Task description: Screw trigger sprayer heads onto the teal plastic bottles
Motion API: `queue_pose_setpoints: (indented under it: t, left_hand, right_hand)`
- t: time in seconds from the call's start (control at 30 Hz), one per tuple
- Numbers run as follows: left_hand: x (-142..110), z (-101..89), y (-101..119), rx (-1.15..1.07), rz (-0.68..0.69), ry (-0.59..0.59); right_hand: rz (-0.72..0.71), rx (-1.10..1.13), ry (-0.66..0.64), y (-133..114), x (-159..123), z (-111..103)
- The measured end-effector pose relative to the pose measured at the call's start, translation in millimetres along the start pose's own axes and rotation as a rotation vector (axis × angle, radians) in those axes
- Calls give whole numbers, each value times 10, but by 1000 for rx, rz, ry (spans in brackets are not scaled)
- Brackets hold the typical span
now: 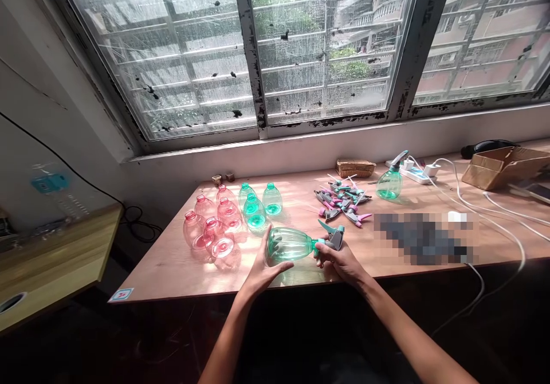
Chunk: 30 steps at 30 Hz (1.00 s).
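A clear green spray bottle (290,245) lies on its side between my two hands, above the table's front edge. Around its broad base end, my left hand (263,261) is closed. My right hand (337,257) grips the trigger spray head (334,236) at the bottle's neck; the head is grey with a green trigger. Behind the bottle stand several green bottles (256,212) without heads. To their left are several pink bottles (222,238), also with open necks. A pile of loose spray heads (344,198), in grey, pink and green, lies beyond my right hand.
A green bottle with its head fitted (389,184) stands at the back right, near a white power strip (415,173) with cables. An open cardboard box (494,166) sits farther right. A small wicker basket (356,168) is by the window wall. A blurred dark patch (423,238) covers something at right.
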<state>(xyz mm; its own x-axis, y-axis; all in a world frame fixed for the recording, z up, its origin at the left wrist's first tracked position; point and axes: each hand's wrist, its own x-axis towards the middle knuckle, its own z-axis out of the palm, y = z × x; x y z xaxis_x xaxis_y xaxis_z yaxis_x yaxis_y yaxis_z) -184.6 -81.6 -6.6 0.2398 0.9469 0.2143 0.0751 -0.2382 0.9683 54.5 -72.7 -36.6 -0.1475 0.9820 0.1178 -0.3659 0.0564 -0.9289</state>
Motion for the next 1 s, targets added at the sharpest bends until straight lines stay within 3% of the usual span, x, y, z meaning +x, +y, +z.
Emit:
queue_pose_setpoints:
  t: [0.13,0.4,0.6,0.83,1.0]
  left_hand:
    - [10,-7,49,-12,-11,39]
    - [-3,-12,-1,-10,64,-7]
    - [-2,-25,61,37,-28,34]
    - [27,32,2,-45,13,17]
    - [14,-8,-8,13,-20,37]
  right_hand:
    - [19,-1,-6,-23,-14,12]
    - [2,15,2,-23,-11,14]
    - [20,-17,-22,-47,-25,41]
    - [0,31,8,-11,-6,23]
    - [-5,13,1,-31,-14,32]
